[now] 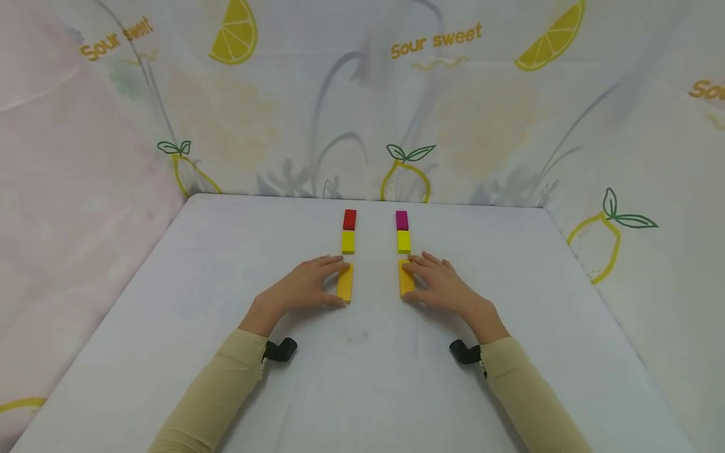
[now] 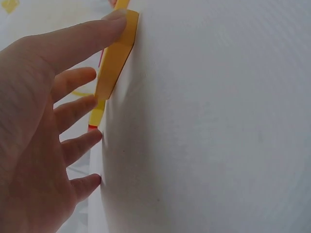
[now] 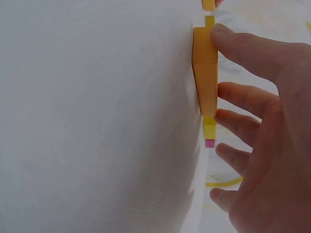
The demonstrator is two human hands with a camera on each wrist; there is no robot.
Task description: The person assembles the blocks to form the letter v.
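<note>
Two orange blocks lie lengthwise on the white table, side by side with a gap between them. My left hand [image 1: 310,283] pinches the left orange block [image 1: 345,284] by its ends, thumb at the near end and fingertips at the far one. In the left wrist view the thumb [image 2: 87,41] presses on the block's end. My right hand [image 1: 442,283] pinches the right orange block [image 1: 405,286] the same way; its thumb [image 3: 243,46] shows on the near end in the right wrist view. The other fingers of both hands spread loosely along the outer sides.
Beyond the left orange block stand a yellow block [image 1: 348,242] and a red block [image 1: 350,219] in line. Past the right one are another yellow block [image 1: 404,242] and a magenta block [image 1: 402,220]. A lemon-printed cloth [image 1: 362,94] rises behind the table [image 1: 362,390].
</note>
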